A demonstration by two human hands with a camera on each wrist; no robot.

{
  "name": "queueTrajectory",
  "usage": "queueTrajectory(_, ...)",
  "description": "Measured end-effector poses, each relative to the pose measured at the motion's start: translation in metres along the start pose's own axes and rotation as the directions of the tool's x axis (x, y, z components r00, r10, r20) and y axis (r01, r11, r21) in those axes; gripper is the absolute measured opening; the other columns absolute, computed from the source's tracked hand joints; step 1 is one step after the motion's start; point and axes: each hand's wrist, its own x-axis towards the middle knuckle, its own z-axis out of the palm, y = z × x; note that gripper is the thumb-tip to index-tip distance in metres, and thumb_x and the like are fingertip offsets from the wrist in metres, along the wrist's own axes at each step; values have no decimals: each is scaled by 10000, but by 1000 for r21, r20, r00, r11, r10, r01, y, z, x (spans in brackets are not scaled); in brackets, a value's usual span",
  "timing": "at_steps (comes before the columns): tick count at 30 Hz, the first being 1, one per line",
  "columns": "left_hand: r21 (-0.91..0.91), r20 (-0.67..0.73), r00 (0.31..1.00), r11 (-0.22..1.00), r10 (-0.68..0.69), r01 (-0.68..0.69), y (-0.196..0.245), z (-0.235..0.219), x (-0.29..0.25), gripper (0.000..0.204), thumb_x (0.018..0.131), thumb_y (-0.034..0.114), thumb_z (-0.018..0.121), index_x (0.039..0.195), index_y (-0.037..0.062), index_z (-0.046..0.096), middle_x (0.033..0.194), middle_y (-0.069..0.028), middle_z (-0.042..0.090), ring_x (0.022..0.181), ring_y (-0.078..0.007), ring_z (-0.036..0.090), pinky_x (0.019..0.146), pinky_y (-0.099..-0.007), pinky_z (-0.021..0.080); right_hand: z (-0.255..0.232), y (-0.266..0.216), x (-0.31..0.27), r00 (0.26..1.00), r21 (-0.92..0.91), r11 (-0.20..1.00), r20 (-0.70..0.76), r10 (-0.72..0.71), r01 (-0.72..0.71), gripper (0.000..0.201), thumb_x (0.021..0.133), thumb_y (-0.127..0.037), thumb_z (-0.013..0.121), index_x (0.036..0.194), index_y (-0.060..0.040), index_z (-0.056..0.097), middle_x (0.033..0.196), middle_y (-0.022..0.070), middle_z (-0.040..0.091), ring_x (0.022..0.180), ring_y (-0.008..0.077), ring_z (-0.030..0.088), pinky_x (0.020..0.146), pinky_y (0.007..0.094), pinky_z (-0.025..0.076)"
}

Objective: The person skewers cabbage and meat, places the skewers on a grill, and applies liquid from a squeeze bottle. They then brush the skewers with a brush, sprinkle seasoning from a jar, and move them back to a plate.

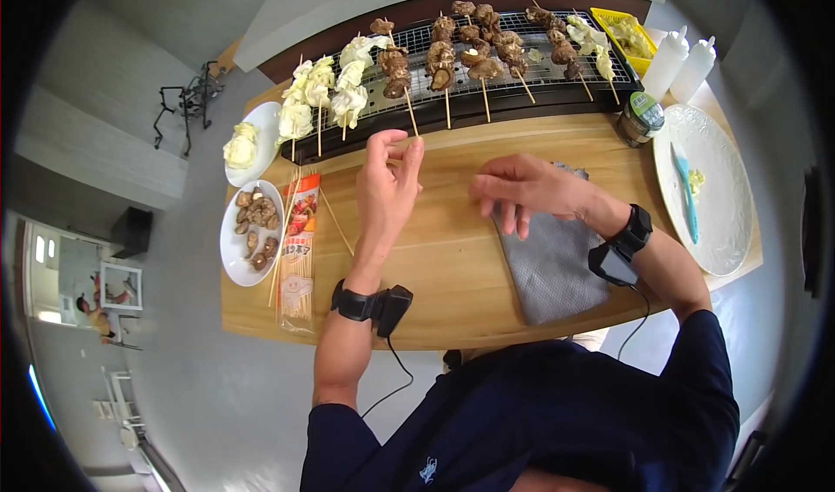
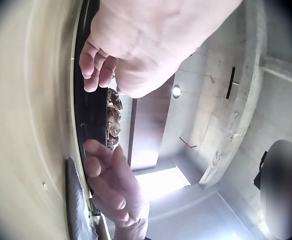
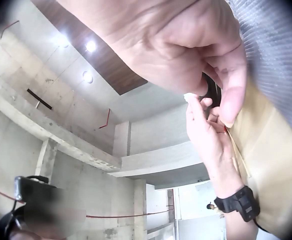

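In the head view my left hand (image 1: 390,187) is raised over the table's middle, fingers bent loosely and thumb up. Its thumb tip lies by the lower end of a mushroom skewer (image 1: 396,73); no grip on the stick shows. My right hand (image 1: 535,187) hovers over the grey cloth (image 1: 557,270), fingers loosely bent, holding nothing. The left wrist view has my left hand (image 2: 141,45) above and my right hand (image 2: 117,187) below, apart. From the right wrist, my right hand (image 3: 186,50) looks empty, with my left hand (image 3: 213,140) beyond. Mushroom and cabbage skewers lie across the black grill (image 1: 374,135).
Left: a cabbage plate (image 1: 268,135), a mushroom plate (image 1: 228,253), a skewer packet (image 1: 297,270) and loose sticks. Right: a yellow basket (image 1: 645,20), white bottles (image 1: 665,64), a jar (image 1: 642,120) and a large white plate (image 1: 726,196) bearing a blue utensil (image 1: 687,192).
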Motion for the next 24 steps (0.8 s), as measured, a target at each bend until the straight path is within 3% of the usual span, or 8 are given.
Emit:
queueTrajectory(4, 154, 32, 999, 988, -8, 3, 0, 2, 16, 351, 989, 310, 684, 1134, -2, 609, 796, -64, 663, 537, -82, 586, 461, -222, 439, -9, 19, 5, 999, -49, 998, 40, 29, -27, 386, 1066, -316, 520, 1151, 50, 610, 941, 92, 667, 672, 147, 689, 535, 274, 600)
queueTrajectory(7, 376, 0, 996, 923, -91, 85, 14, 0, 26, 353, 953, 389, 698, 959, 36, 688, 703, -47, 705, 571, -164, 677, 540, -313, 483, -11, 23, 7, 998, -19, 999, 53, 28, -27, 361, 1064, -300, 524, 1130, 43, 614, 940, 87, 671, 665, 152, 694, 544, 266, 604)
queueTrajectory(9, 489, -7, 999, 872, -41, 39, 24, 2, 32, 348, 938, 367, 729, 888, 23, 723, 660, -41, 703, 493, -64, 588, 436, -232, 443, -11, 22, 6, 998, -14, 999, 44, 33, -32, 354, 1063, -297, 525, 1117, 41, 616, 941, 86, 672, 664, 153, 697, 549, 262, 606)
queueTrajectory(11, 503, 3, 998, 863, -68, 58, 29, 2, 39, 324, 919, 338, 752, 875, 17, 730, 651, -38, 711, 490, -59, 587, 438, -224, 441, -9, 21, 5, 999, -45, 999, 27, 28, -27, 343, 1068, -282, 521, 1128, 46, 602, 911, 83, 670, 629, 137, 682, 528, 257, 593)
queueTrajectory(14, 407, 45, 986, 904, -163, 131, 28, -2, 47, 298, 921, 291, 758, 875, 0, 715, 656, -21, 700, 480, -49, 560, 440, -207, 406, -9, 24, 6, 999, -15, 1000, 31, 17, -17, 333, 1067, -274, 522, 1127, 45, 599, 891, 76, 662, 621, 135, 680, 529, 258, 595)
queueTrajectory(15, 408, 42, 985, 903, -165, 134, 25, -5, 50, 298, 921, 291, 758, 875, 0, 715, 656, -21, 700, 480, -49, 560, 440, -207, 406, -9, 24, 6, 999, -16, 1000, 35, 18, -17, 333, 1067, -274, 522, 1127, 45, 599, 891, 76, 662, 621, 135, 680, 529, 258, 595)
queueTrajectory(17, 184, 69, 983, 970, -171, 156, 22, -12, 56, 270, 946, 273, 731, 907, 8, 699, 669, -19, 679, 483, -44, 541, 441, -203, 381, -8, 25, 6, 999, -2, 1000, 25, 20, -19, 324, 1066, -265, 525, 1122, 46, 598, 873, 71, 653, 611, 133, 678, 526, 259, 596)
queueTrajectory(24, -18, 141, 973, 982, -181, 186, 54, -26, 54, 210, 1000, 232, 664, 946, 30, 682, 689, 23, 619, 543, -46, 559, 471, -187, 382, -8, 27, 7, 999, -10, 1000, 51, -3, 4, 307, 1064, -240, 504, 1099, 48, 603, 870, 82, 651, 652, 160, 699, 539, 275, 616)
